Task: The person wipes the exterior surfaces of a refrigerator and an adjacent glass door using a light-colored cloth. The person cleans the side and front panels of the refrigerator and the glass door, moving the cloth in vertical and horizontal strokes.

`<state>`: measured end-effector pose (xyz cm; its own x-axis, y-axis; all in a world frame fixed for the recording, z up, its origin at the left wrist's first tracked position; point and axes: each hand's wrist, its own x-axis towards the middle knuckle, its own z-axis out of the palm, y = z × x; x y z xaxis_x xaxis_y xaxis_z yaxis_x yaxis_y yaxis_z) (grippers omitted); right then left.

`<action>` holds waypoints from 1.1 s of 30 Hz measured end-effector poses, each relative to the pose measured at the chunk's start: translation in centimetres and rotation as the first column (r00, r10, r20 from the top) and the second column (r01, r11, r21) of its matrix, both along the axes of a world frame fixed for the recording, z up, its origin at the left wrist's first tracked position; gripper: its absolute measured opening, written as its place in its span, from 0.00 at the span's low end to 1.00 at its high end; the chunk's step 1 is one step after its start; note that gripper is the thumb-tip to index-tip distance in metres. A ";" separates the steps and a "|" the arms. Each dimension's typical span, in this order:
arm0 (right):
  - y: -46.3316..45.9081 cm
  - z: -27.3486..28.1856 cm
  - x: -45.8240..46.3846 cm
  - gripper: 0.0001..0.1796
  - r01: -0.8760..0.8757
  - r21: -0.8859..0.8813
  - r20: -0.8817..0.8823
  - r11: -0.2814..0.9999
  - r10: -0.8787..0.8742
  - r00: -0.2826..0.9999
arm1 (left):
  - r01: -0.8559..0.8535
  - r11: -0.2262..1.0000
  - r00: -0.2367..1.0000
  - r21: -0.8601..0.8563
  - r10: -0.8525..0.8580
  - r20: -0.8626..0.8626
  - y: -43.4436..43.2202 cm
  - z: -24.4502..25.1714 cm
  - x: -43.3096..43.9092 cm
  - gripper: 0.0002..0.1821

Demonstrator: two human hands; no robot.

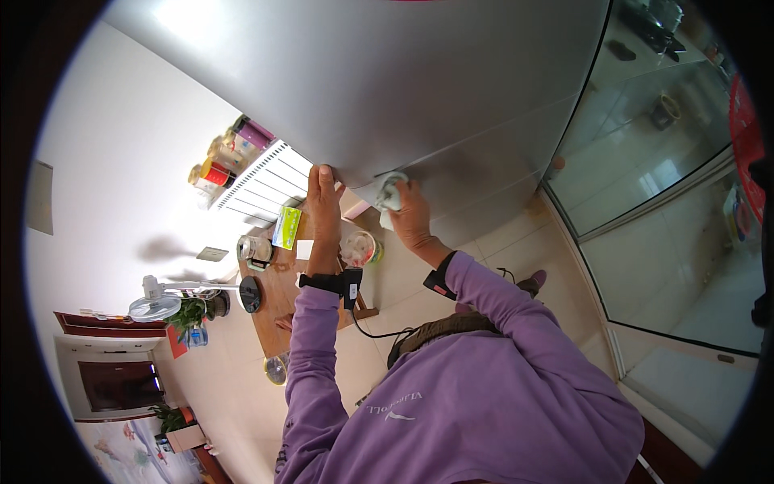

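Observation:
A tall silver-grey refrigerator (459,78) with a smooth front stands before me, a horizontal seam running across its lower part. In my right hand (414,215) is a crumpled pale cloth (390,192), pressed to the front near the left end of that seam. My left hand (325,209) rests against the refrigerator's left edge, its fingers pointing up and the thumb slightly apart. Both wrists wear black straps, and a small box with a cable sits on the left one.
Left stands a wooden table (272,330) with a glass pitcher (254,249) and a green packet (286,228). A lined bin (360,248) is beside it. Jars (217,172) line a white slatted rack (266,187). Glass sliding doors (659,242) run along the right. A fan (156,305) stands left.

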<state>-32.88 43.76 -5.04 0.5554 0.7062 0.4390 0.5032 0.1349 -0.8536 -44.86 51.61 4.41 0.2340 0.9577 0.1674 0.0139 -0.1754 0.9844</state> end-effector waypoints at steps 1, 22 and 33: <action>0.1 0.1 -0.9 0.18 -0.047 0.007 0.045 0.999 0.046 0.998 | 0.010 1.000 1.000 0.009 -0.010 -0.004 0.0 -0.1 0.0 0.25; -1.0 -26.1 11.6 0.19 0.060 -0.514 -0.688 0.856 -0.453 0.568 | 0.040 0.999 0.999 0.010 -0.039 -0.024 -0.5 0.6 0.0 0.21; 2.7 -24.9 3.0 0.26 -0.055 -0.263 -0.954 0.963 -0.269 -0.130 | 0.048 0.998 0.996 0.036 -0.046 -0.072 -0.9 0.9 0.1 0.25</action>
